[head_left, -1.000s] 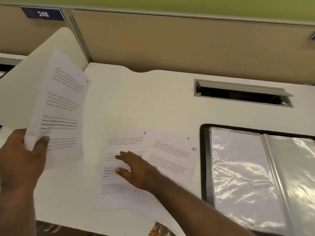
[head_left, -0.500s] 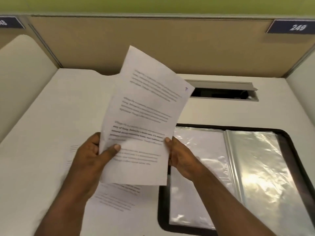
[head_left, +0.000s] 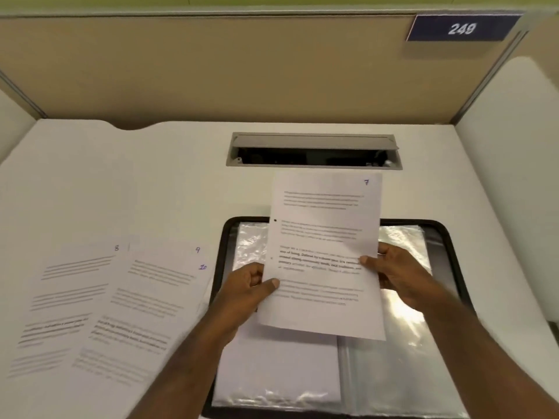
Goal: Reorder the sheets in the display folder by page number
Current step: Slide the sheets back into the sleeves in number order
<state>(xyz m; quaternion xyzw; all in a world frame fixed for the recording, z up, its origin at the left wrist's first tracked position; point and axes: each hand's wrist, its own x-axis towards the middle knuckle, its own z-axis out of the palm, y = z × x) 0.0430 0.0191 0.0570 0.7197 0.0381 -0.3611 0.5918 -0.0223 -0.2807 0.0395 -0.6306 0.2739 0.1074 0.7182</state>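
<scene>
While both hands hold it above the open display folder [head_left: 447, 237], the sheet numbered 7 [head_left: 325, 255] stands nearly upright in the middle of the view, its top edge reaching up toward the cable hatch [head_left: 314, 151] set in the table [head_left: 151, 182]. The left hand [head_left: 251, 285] pinches the sheet's left edge, thumb on the printed face and fingers curled behind. The right hand [head_left: 396, 273] grips the right edge the same way, thumb tip on the text. A handwritten 7 sits in the sheet's top right corner, and one dark dot, possibly a punch hole, shows near its left margin.

One black-rimmed display folder lies open flat on the table, under the held sheet. Its left page holds a white sheet [head_left: 278, 364] inside the clear sleeve; its right page is a shiny clear sleeve [head_left: 408, 358] catching glare, and whether it holds paper I cannot tell.

To the left of the folder, three loose sheets lie on the table, overlapping. The sheet marked 8 [head_left: 69, 291] is farthest left. The sheet marked 9 [head_left: 151, 297] lies partly over it, and the sheet marked 10 [head_left: 203, 267] shows only a strip by the folder's edge, under sheet 9. That makes four numbered sheets in view, counting the one in hand.

One blue number plate [head_left: 461, 28] hangs on the tan partition [head_left: 211, 71] behind the table; its blurred digits read about 248.
</scene>
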